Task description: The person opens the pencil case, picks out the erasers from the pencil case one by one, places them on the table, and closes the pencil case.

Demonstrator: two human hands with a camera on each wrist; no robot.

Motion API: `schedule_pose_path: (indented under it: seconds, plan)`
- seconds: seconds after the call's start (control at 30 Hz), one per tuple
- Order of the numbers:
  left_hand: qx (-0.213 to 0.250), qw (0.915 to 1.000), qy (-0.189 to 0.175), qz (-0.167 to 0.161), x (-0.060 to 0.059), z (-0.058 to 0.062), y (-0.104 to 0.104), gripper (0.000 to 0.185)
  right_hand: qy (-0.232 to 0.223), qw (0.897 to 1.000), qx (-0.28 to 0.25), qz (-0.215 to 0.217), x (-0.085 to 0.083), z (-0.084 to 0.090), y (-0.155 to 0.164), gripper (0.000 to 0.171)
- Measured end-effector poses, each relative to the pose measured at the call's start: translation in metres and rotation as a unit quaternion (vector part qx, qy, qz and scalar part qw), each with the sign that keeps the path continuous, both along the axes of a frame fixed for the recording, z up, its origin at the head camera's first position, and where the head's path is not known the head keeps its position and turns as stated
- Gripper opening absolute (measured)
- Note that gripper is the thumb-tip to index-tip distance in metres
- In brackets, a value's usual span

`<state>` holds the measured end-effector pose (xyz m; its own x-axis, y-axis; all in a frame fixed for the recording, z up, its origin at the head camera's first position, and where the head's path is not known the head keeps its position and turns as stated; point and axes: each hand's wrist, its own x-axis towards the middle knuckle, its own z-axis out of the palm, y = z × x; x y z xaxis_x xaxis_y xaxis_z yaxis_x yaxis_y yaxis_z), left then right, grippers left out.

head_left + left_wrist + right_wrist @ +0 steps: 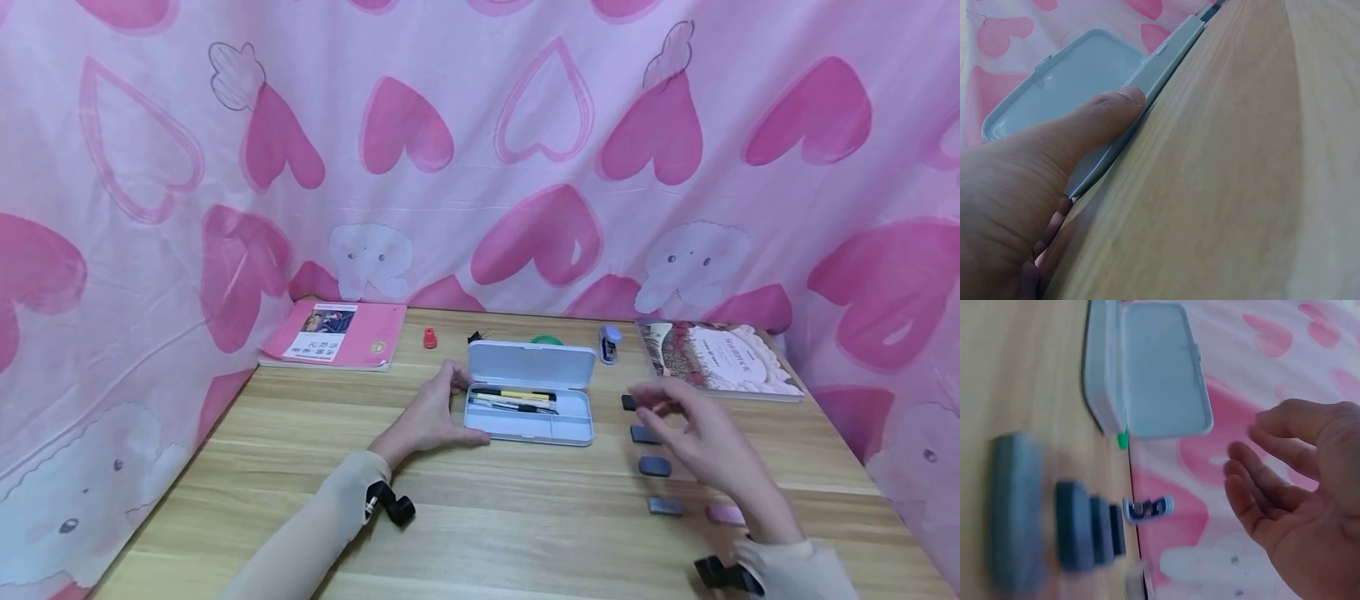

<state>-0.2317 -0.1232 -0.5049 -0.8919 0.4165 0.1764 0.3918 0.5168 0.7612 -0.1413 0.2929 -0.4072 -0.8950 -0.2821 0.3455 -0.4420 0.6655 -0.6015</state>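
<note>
A light blue pencil case point(572, 427) lies on the table with its lid point(531, 365) raised. Several pens point(517, 402) lie in its long compartment. My left hand point(431, 417) grips the case at its left end, the thumb point(1107, 115) on the front wall and the fingers round the far left corner, partly hidden. Over the right side of the table hovers my right hand point(697, 429), fingers loosely bent and holding nothing. Near and below it are several dark, eraser-like blocks, among them a blue-grey block point(655, 466) and a black block point(628, 402).
A pink block point(726, 514) lies by the right wrist. Along the back are a pink book point(375, 321), a small red object point(430, 337), a green round object point(547, 340) behind the lid, a small stapler-like object point(609, 344) and another book point(723, 358). Patterned curtains point(480, 183) enclose the table.
</note>
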Motion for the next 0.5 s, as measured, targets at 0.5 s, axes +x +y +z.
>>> schedule_pose_path:
  seconds: [0.5]
  plan:
    - [0.005,0.9999,0.008,-0.010,-0.002,-0.001,-0.001,0.126,-0.083,0.993,-0.066,0.060,-0.081,-0.019,-0.035,0.033]
